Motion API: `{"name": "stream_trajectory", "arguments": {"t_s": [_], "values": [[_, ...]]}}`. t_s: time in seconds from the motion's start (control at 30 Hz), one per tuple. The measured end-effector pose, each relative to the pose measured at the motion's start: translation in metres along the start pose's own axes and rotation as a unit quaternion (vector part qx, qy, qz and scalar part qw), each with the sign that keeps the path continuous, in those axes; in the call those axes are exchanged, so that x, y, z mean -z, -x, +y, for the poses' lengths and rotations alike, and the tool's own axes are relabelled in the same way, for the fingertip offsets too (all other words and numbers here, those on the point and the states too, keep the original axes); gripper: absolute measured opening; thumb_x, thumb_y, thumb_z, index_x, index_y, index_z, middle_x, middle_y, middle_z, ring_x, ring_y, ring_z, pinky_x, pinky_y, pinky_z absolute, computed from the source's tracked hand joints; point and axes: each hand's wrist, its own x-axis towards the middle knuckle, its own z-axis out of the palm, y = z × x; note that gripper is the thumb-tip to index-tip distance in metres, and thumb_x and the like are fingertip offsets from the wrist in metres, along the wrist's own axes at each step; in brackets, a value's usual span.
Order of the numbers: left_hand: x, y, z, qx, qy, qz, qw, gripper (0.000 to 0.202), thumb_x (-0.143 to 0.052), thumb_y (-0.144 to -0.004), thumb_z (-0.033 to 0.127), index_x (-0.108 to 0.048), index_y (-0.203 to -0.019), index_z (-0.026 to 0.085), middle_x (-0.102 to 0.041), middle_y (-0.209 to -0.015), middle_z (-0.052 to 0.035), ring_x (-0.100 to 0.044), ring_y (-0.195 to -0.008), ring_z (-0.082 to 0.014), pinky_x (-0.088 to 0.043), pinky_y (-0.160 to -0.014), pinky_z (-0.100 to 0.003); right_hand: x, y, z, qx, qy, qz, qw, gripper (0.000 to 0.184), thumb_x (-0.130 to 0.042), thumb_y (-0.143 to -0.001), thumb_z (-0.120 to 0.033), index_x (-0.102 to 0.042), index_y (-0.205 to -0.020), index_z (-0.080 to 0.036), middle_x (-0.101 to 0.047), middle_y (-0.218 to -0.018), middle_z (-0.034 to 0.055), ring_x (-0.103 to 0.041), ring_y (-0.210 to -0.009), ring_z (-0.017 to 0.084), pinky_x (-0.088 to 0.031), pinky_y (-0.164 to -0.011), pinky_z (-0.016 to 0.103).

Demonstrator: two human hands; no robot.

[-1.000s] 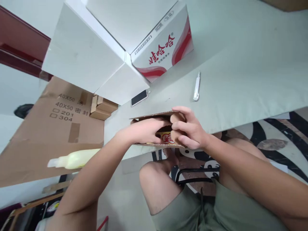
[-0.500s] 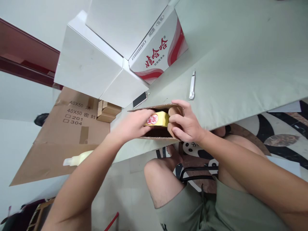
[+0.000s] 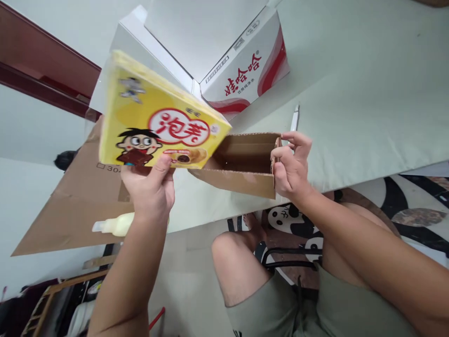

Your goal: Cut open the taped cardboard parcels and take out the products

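Observation:
My left hand (image 3: 150, 187) grips a yellow snack box (image 3: 140, 112) by its lower edge, thumb on the front. The box is raised and tilted, with a cartoon child and red lettering on its face. To its right is a small brown cardboard box (image 3: 238, 182), its top open and its inside showing bare. My right hand (image 3: 293, 164) is closed on that carton's right end wall, fingers hooked over the edge. Just behind the right hand lies a white utility knife (image 3: 295, 119), partly hidden by the fingers.
A white carton with red lettering (image 3: 245, 70) stands at the back of the pale-covered table (image 3: 358, 93). A large flattened brown cardboard (image 3: 70, 210) leans at left, with a pale yellow bottle (image 3: 117, 224) before it. A black chair frame (image 3: 291, 257) stands below.
My left hand has drawn the yellow snack box out of the brown carton and lifted it up to the left. My right hand still holds the carton's end, which has shifted slightly right.

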Motion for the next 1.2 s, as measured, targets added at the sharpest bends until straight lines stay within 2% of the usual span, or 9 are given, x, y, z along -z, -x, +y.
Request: {"name": "stream_trajectory", "arguments": {"t_s": [0.13,0.3,0.43,0.57,0.77,0.93,1.07,1.13,1.2], "values": [[0.005,0.014,0.004,0.007,0.082,0.075,0.994,0.035,-0.088,-0.075,0.049,-0.071,-0.100,0.030,-0.078,-0.123,0.0021,-0.066,-0.134,-0.0269,-0.061,-0.106,-0.042,-0.022,-0.015,0.013,-0.064,0.028,0.022,0.997,0.032,-0.038,-0.103,-0.049,-0.060,-0.098,-0.027,-0.040,-0.139,0.0094,-0.054,-0.125,0.029,-0.048,-0.115,0.055],[0.018,0.056,-0.007,0.174,0.121,0.075,0.974,0.038,-0.087,-0.076,0.050,-0.068,-0.106,0.035,-0.071,-0.139,0.0031,-0.060,-0.141,-0.0246,-0.061,-0.104,-0.037,-0.036,-0.019,0.026,-0.056,0.083,-0.027,0.995,0.034,-0.052,-0.099,-0.038,-0.060,-0.131,-0.031,-0.039,-0.149,0.0099,-0.048,-0.139,0.033,-0.046,-0.117,0.060],[0.015,0.102,-0.034,0.284,0.188,0.177,0.923,0.057,-0.095,-0.068,0.036,-0.062,-0.113,0.043,-0.070,-0.138,0.0076,-0.068,-0.130,-0.0231,-0.065,-0.089,-0.034,-0.019,-0.005,0.026,-0.041,0.109,-0.069,0.991,0.048,-0.057,-0.100,-0.035,-0.051,-0.147,-0.037,-0.039,-0.158,0.0106,-0.043,-0.147,0.034,-0.043,-0.121,0.061],[0.007,0.143,-0.056,0.352,0.265,0.254,0.861,0.057,-0.094,-0.066,0.024,-0.063,-0.111,0.039,-0.073,-0.133,0.0052,-0.072,-0.118,-0.0221,-0.066,-0.086,-0.035,-0.003,0.011,0.017,-0.036,0.100,-0.117,0.987,0.050,-0.056,-0.101,-0.040,-0.048,-0.150,-0.038,-0.039,-0.159,0.0112,-0.043,-0.150,0.033,-0.040,-0.125,0.061],[0.008,0.185,-0.070,0.406,0.321,0.331,0.789,0.052,-0.089,-0.067,0.023,-0.066,-0.113,0.032,-0.078,-0.121,0.0011,-0.076,-0.105,-0.0207,-0.066,-0.087,-0.037,-0.018,0.032,0.014,-0.014,0.099,-0.170,0.980,0.056,-0.060,-0.092,-0.042,-0.051,-0.147,-0.031,-0.039,-0.157,0.0141,-0.039,-0.153,0.038,-0.040,-0.123,0.065],[0.018,0.201,-0.067,0.393,0.343,0.338,0.783,0.057,-0.091,-0.066,0.025,-0.064,-0.116,0.030,-0.077,-0.127,-0.0015,-0.076,-0.111,-0.0228,-0.066,-0.088,-0.037,-0.023,0.032,0.013,-0.041,0.100,-0.169,0.980,0.056,-0.060,-0.090,-0.041,-0.056,-0.143,-0.025,-0.042,-0.151,0.0170,-0.046,-0.146,0.037,-0.041,-0.120,0.066],[0.019,0.204,-0.059,0.378,0.349,0.340,0.787,0.058,-0.095,-0.064,0.031,-0.060,-0.109,0.032,-0.076,-0.124,0.0022,-0.076,-0.107,-0.0209,-0.065,-0.088,-0.038,-0.010,0.032,-0.015,0.014,0.045,-0.139,0.989,0.029,-0.059,-0.095,-0.037,-0.063,-0.120,-0.024,-0.060,-0.114,0.0101,-0.061,-0.109,0.028,-0.053,-0.097,0.050],[0.016,0.206,-0.054,0.374,0.353,0.323,0.794,0.061,-0.096,-0.064,0.036,-0.056,-0.108,0.032,-0.074,-0.124,0.0026,-0.075,-0.106,-0.0201,-0.064,-0.087,-0.037,-0.004,0.038,-0.036,0.027,-0.006,-0.199,0.979,0.023,-0.055,-0.098,-0.036,-0.061,-0.116,-0.024,-0.063,-0.106,0.0080,-0.062,-0.100,0.025,-0.052,-0.090,0.044],[0.011,0.210,-0.049,0.365,0.357,0.295,0.808,0.063,-0.097,-0.065,0.040,-0.051,-0.107,0.031,-0.073,-0.123,0.0014,-0.074,-0.105,-0.0194,-0.063,-0.082,-0.033,0.000,0.049,-0.055,0.012,-0.042,-0.274,0.961,0.029,-0.055,-0.099,-0.039,-0.056,-0.124,-0.026,-0.063,-0.117,0.0094,-0.061,-0.108,0.026,-0.050,-0.093,0.044]]}}
